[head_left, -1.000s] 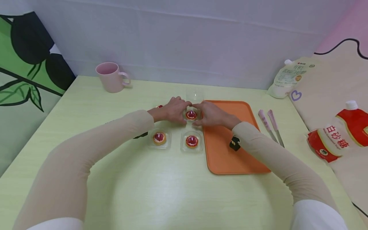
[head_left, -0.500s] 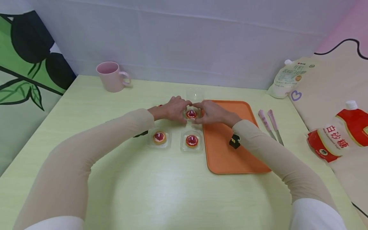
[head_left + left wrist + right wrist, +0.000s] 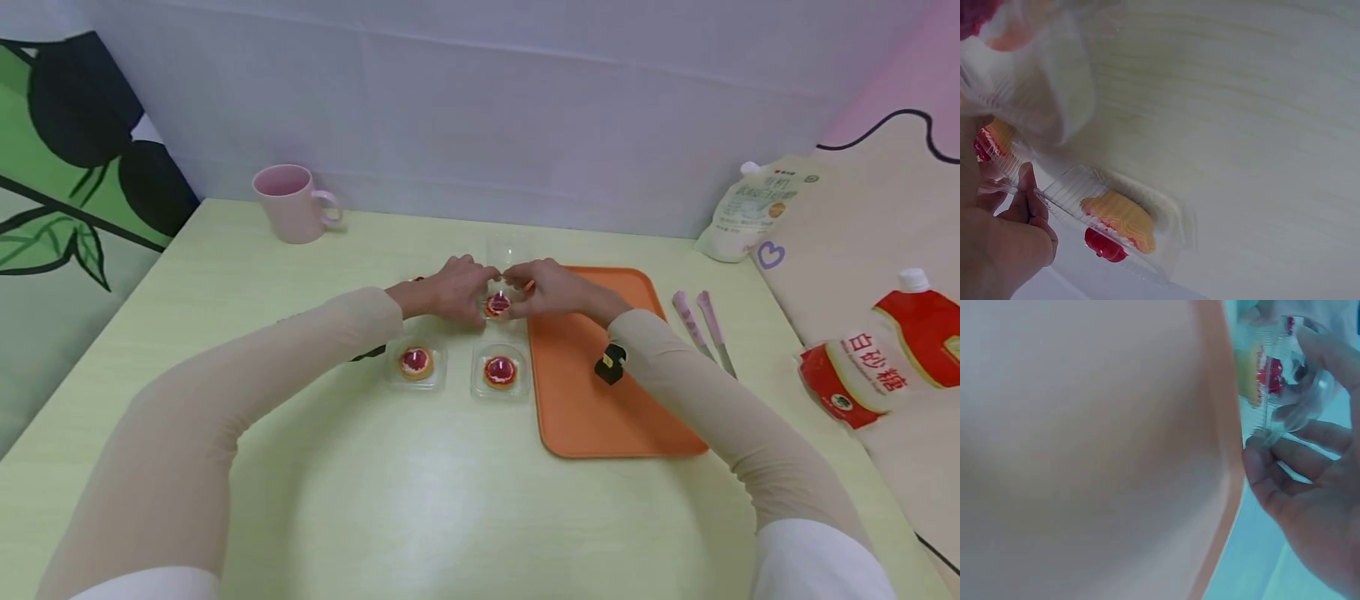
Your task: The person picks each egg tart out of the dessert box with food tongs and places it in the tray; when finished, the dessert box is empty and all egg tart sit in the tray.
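Note:
Near the middle of the table, a small tart (image 3: 497, 307) with a red topping sits in a clear plastic box (image 3: 1259, 415). My left hand (image 3: 456, 292) holds the box's left side. From the right, my right hand (image 3: 557, 290) grips it with thumb and fingers; the right wrist view has the thumb at its edge. In the left wrist view, my left fingers (image 3: 1025, 187) are at the clear rim. A boxed tart (image 3: 1122, 219) beside that hand is mostly hidden by it in the head view. Two more boxed tarts (image 3: 416, 363) (image 3: 500, 372) stand nearer me.
An orange tray (image 3: 600, 417) lies under my right forearm. Behind the hands is a clear plastic piece (image 3: 510, 247). A pink mug (image 3: 288, 208) stands at the back left. To the right are two pink-handled utensils (image 3: 711, 321), a white pouch (image 3: 750, 212) and a red sugar bag (image 3: 873, 358).
My right fingers have shifted slightly around the box, and the tart inside now looks partly covered by reflections. My left hand has stayed almost in place.

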The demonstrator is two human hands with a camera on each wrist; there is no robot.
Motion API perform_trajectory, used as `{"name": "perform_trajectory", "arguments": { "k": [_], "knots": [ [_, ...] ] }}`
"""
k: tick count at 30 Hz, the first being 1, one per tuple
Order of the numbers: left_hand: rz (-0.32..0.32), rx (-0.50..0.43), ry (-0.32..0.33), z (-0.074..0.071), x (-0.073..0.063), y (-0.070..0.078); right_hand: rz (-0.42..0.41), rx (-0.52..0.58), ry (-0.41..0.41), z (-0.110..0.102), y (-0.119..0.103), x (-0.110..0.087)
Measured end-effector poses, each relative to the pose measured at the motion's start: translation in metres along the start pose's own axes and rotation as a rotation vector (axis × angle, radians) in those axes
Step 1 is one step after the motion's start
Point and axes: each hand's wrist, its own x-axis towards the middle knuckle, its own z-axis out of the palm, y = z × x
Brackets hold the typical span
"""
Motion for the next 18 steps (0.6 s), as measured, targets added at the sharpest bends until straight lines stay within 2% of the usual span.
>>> {"name": "perform_trajectory", "arguments": {
  "k": [6,10,18],
  "knots": [
    [-0.015,0.005,0.003,0.000,0.001,0.001,0.085,0.118,-0.032,-0.001,0.010,0.004],
    [-0.018,0.010,0.003,-0.001,0.002,0.001,0.108,0.208,-0.030,-0.003,0.017,0.006],
    [-0.067,0.004,-0.013,-0.003,0.001,-0.001,0.163,0.263,0.005,-0.012,0.027,-0.001]
  ]
}}
